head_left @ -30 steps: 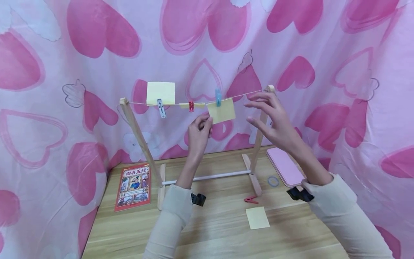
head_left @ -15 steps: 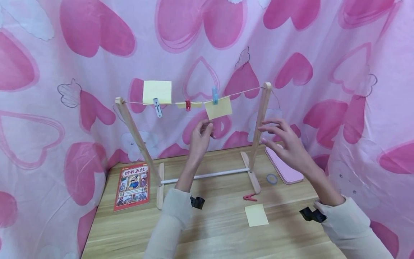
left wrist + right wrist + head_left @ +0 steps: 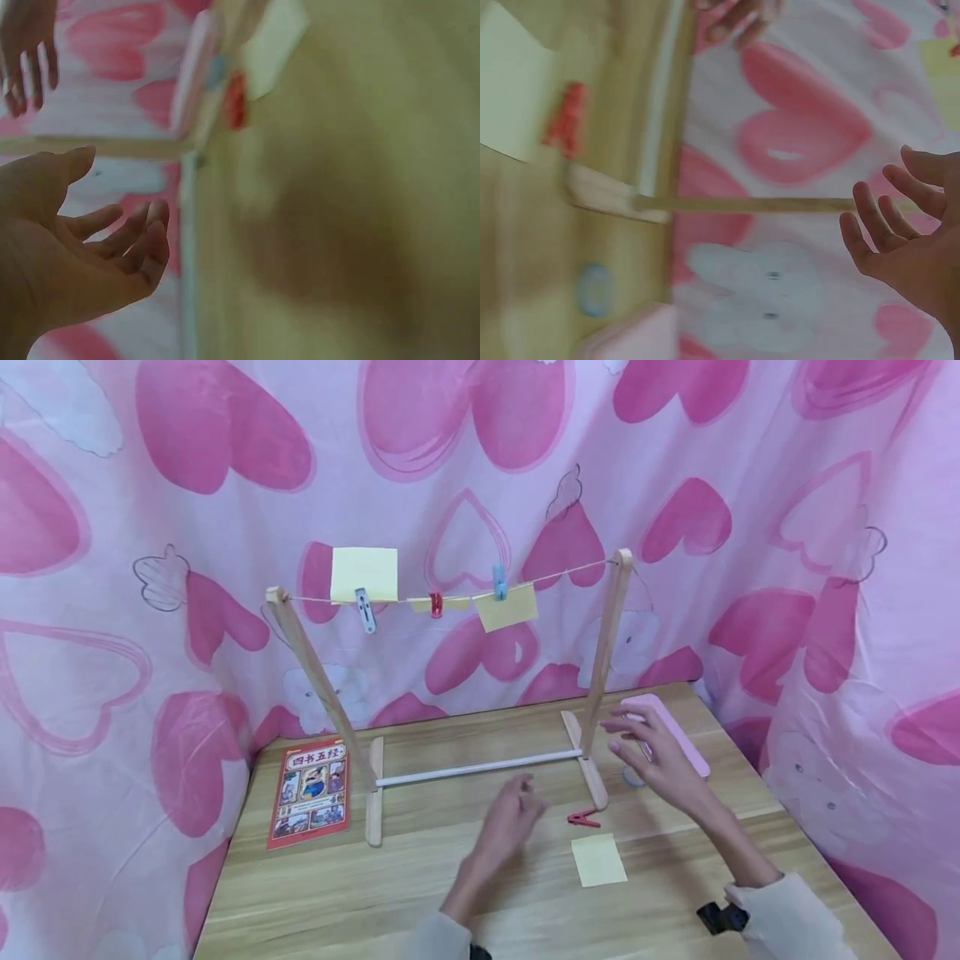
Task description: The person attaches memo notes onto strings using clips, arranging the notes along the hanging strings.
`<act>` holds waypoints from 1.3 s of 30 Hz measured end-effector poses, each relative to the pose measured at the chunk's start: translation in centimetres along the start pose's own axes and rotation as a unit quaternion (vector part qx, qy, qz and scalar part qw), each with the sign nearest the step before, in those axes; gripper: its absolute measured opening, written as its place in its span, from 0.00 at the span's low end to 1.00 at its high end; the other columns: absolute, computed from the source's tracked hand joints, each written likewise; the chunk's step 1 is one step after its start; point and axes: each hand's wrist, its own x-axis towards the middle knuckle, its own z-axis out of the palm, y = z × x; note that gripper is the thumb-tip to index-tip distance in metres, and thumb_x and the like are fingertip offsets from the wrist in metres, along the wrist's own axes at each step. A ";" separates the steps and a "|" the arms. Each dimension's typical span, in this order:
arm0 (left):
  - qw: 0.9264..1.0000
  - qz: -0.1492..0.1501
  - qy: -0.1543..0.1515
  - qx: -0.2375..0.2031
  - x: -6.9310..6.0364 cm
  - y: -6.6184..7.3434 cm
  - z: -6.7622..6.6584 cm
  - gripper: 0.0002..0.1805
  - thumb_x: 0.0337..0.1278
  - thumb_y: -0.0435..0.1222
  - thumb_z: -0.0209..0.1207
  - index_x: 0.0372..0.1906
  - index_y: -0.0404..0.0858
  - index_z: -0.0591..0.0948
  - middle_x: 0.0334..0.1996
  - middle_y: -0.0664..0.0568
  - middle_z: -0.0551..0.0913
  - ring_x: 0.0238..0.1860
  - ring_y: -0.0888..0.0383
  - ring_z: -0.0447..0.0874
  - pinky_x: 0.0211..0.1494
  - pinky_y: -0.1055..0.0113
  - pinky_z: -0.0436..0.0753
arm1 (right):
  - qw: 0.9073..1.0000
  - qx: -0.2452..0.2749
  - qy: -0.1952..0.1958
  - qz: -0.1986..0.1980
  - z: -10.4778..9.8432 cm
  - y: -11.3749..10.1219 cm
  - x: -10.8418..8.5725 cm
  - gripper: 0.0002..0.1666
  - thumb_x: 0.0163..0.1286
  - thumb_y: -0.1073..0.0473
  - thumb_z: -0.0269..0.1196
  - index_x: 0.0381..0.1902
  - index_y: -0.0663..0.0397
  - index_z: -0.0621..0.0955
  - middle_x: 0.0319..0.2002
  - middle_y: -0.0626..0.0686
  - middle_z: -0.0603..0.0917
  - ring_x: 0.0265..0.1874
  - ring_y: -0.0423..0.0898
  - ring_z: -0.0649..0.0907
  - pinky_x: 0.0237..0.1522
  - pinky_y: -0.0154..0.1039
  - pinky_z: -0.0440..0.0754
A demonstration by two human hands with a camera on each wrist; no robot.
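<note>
My left hand (image 3: 512, 817) hovers above the table, its fingers loosely bent and nothing in them. To the right, my right hand (image 3: 654, 758) hangs in the air with relaxed, parted fingers, holding nothing, in front of the pink case (image 3: 678, 735). Between and below the hands lie a red clothespin (image 3: 583, 818) and a loose yellow sticky note (image 3: 599, 860). Up on the string, a blue clothespin (image 3: 500, 582) holds a sticky note (image 3: 510, 610) hanging down. A red clip (image 3: 437, 604) grips another note, seen edge-on, and a pale clothespin (image 3: 365, 610) holds an upright note (image 3: 364, 573).
The string runs between two wooden posts (image 3: 611, 627), joined low down by a white rod (image 3: 480, 769). A red booklet (image 3: 309, 792) lies at the left of the table. A blue ring (image 3: 595, 289) lies near the pink case. A heart-patterned curtain hangs behind.
My left hand has let go of the hanging note and moved down and right, toward the table. The right hand has lowered from beside the string. The hanging note stays on the string.
</note>
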 end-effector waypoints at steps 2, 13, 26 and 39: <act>0.999 0.016 0.009 0.039 -1.7 -1.6 2.5 0.33 0.76 0.49 0.67 0.73 0.33 0.76 0.56 0.43 0.85 0.49 0.53 0.84 0.55 0.53 0.87 | 1.000 0.007 -0.006 0.011 1.0 0.6 -1.5 0.21 0.67 0.82 0.68 0.57 0.71 0.86 0.61 0.65 0.78 0.64 0.33 0.77 0.60 0.21 0.79; 0.971 0.043 0.077 0.223 -5.8 -3.9 9.5 0.36 0.46 0.56 0.83 0.58 0.44 0.86 0.49 0.53 0.77 0.48 0.58 0.68 0.51 0.63 0.72 | 0.998 -0.005 -0.035 0.055 3.8 3.0 -6.7 0.20 0.69 0.76 0.71 0.58 0.62 0.87 0.61 0.58 0.79 0.62 0.34 0.77 0.53 0.38 0.89; 0.954 0.012 0.103 0.280 -5.8 -2.8 11.4 0.34 0.38 0.54 0.86 0.53 0.55 0.83 0.49 0.58 0.70 0.48 0.57 0.61 0.52 0.61 0.62 | 0.970 -0.097 -0.161 0.155 6.8 5.6 -8.5 0.29 0.65 0.73 0.76 0.63 0.69 0.82 0.54 0.66 0.76 0.39 0.51 0.84 0.38 0.37 0.84; 0.965 0.062 0.096 0.236 -5.9 -4.1 10.8 0.36 0.36 0.47 0.87 0.56 0.50 0.84 0.52 0.57 0.71 0.50 0.58 0.61 0.53 0.61 0.62 | 0.974 -0.127 -0.149 0.116 8.7 7.9 -10.1 0.22 0.58 0.78 0.78 0.49 0.64 0.85 0.55 0.60 0.73 0.42 0.46 0.81 0.40 0.34 0.84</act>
